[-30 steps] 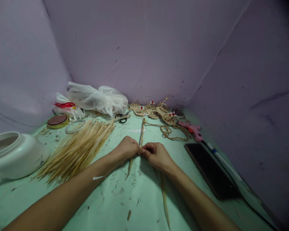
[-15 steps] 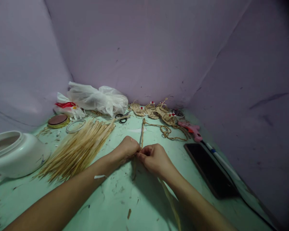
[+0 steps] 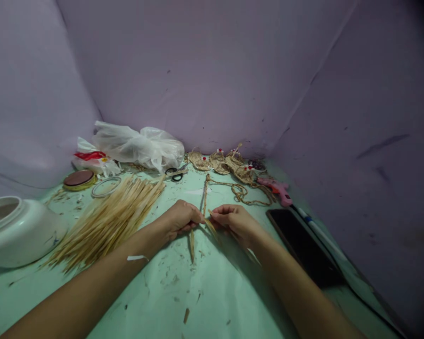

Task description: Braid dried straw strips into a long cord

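A thin twisted straw cord (image 3: pixel 205 195) runs from the far part of the table down to my fingers. My left hand (image 3: pixel 183 217) is closed on its near end, and a loose straw strip (image 3: pixel 192 246) hangs below that hand. Just to the right, my right hand (image 3: pixel 233 220) pinches a pale straw strip (image 3: pixel 211 227) that spreads out from the cord's end. Farther back, more of the twisted cord (image 3: pixel 240 193) lies in loose loops. Left of my hands a bundle of dry straw strips (image 3: pixel 109 221) is spread on the table.
Along the back are a clear plastic bag (image 3: pixel 137 146), scissors (image 3: pixel 176 174) and woven straw pieces with red beads (image 3: pixel 233 165). On the right lie a pink glue gun (image 3: pixel 279 188) and a dark phone (image 3: pixel 304 247). A white pot (image 3: pixel 28 230), a round tin (image 3: pixel 79 180) and a tape ring (image 3: pixel 106 187) stand left.
My hands have moved slightly apart, the right one drawing away from the left with a strip. The loose strip under the left hand shows more. The whole view has shifted a little.
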{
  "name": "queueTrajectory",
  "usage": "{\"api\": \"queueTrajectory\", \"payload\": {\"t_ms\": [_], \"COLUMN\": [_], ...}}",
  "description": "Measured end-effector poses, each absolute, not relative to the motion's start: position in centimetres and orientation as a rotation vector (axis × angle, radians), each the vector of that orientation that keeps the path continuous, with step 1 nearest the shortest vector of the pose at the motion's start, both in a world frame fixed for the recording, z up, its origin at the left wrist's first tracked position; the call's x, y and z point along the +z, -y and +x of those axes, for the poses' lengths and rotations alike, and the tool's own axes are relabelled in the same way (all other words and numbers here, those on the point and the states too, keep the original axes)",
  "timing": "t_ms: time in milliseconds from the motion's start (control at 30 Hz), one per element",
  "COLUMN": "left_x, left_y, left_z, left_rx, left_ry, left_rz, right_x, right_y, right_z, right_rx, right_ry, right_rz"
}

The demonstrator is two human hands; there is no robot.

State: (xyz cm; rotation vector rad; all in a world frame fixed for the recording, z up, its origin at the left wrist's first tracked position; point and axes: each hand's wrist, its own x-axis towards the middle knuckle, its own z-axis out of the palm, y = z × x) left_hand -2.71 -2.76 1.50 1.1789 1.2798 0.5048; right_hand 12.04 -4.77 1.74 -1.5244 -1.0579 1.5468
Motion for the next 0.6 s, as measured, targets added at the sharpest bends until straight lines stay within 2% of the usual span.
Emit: {"api": "queueTrajectory", "payload": {"t_ms": [100, 467, 600], "left_x": [1.42, 1.80, 1.57], "left_y": [2.68, 2.39, 2.45], "left_z": [-2.87, -2.80, -2.83], "left_rx": [0.485, 0.410, 0.416], "left_ry": [-1.257, -1.218, -1.249], "left_rz": [1.192, 1.224, 1.241], "right_x": [1.36, 1.16, 1.03], "right_y": [4.80, 4.61, 4.65], "right_z": [11.87, 11.55, 11.30], "right_rx": [1.679, 1.639, 1.519], "right_ry": [1.082, 1.039, 1.131], "right_rz": [-1.426, -1.518, -1.646]}}
